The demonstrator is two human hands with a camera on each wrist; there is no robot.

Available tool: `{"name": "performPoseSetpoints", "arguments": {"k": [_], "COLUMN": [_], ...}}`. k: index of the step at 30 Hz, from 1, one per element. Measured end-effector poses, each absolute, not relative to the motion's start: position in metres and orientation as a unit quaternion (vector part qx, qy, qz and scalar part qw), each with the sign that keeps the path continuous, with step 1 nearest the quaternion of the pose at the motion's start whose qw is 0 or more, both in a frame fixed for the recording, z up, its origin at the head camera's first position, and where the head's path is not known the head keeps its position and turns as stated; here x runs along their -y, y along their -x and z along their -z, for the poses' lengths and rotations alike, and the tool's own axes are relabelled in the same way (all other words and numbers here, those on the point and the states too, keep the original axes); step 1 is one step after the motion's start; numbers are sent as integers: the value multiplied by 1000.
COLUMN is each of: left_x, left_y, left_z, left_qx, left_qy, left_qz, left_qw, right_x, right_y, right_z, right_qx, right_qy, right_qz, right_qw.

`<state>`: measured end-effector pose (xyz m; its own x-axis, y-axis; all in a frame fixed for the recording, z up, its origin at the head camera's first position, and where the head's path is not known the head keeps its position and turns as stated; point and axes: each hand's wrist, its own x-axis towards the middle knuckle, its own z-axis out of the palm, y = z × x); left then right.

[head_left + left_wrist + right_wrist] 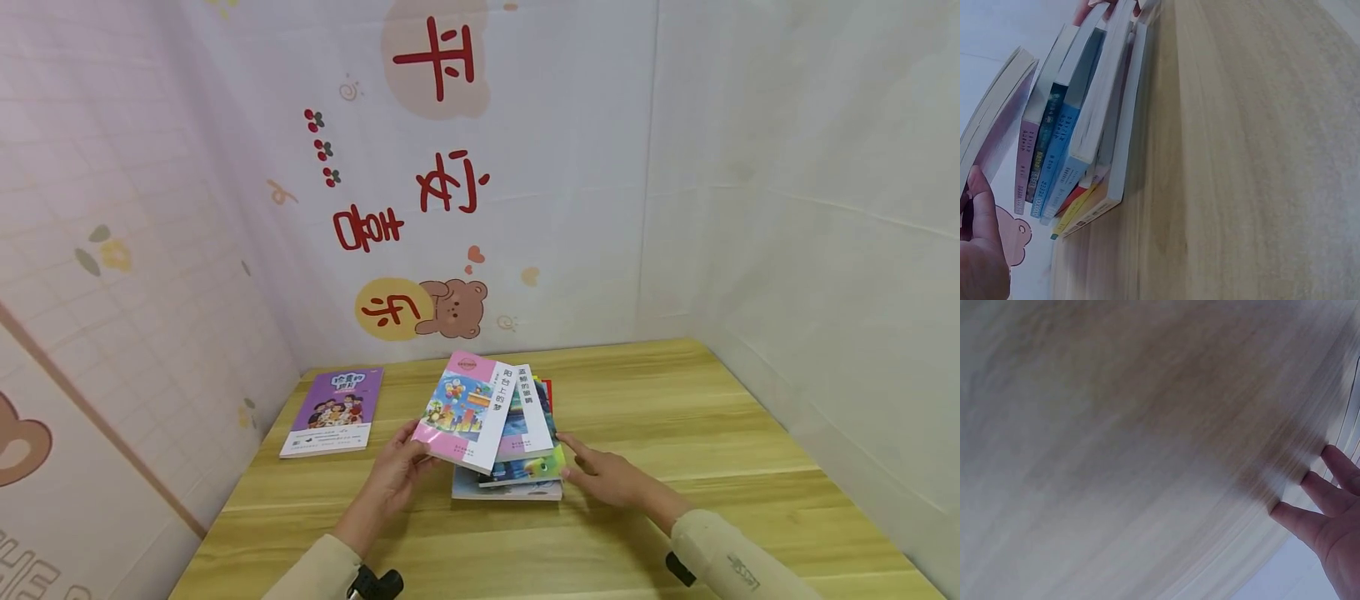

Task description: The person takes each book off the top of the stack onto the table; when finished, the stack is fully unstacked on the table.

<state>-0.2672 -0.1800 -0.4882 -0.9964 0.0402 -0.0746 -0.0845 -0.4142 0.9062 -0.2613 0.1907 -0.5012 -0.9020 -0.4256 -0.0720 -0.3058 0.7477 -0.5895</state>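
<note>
Pink book [463,412] tilts in the left hand [395,470] above a stack [528,462].

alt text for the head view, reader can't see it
A person's left hand grips a pink-and-white paperback book above a stack of multicoloured paperbacks; the right hand is at the stack's right edge. A purple-and-white paperback lies apart to the left on a yellowish wood-grain table.

At my twelve o'clock, a printed brown bear [459,310] decorates white cloth [585,192]; at my ten, a yellow flower [115,254].
</note>
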Motion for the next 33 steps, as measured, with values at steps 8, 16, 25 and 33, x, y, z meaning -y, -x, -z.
{"name": "performPoseSetpoints", "arguments": {"k": [8,16,25,33], "left_x": [188,204,225,235], "left_y": [272,282,297,311], "left_z": [479,474,475,477], "left_qx": [-524,-519,-502,-515], "left_qy": [24,37,71,85], "left_qz": [-851,-854,-861,-852], "left_qw": [15,-19,-40,-51], "right_x": [-191,-190,-190,-190], "right_y": [261,260,260,261], "right_z": [502,501,502,503], "right_qx": [-928,-927,-926,-928], "right_qy": [181,181,182,178], "right_qz": [303,307,309,305], "right_qw": [118,116,113,114]}}
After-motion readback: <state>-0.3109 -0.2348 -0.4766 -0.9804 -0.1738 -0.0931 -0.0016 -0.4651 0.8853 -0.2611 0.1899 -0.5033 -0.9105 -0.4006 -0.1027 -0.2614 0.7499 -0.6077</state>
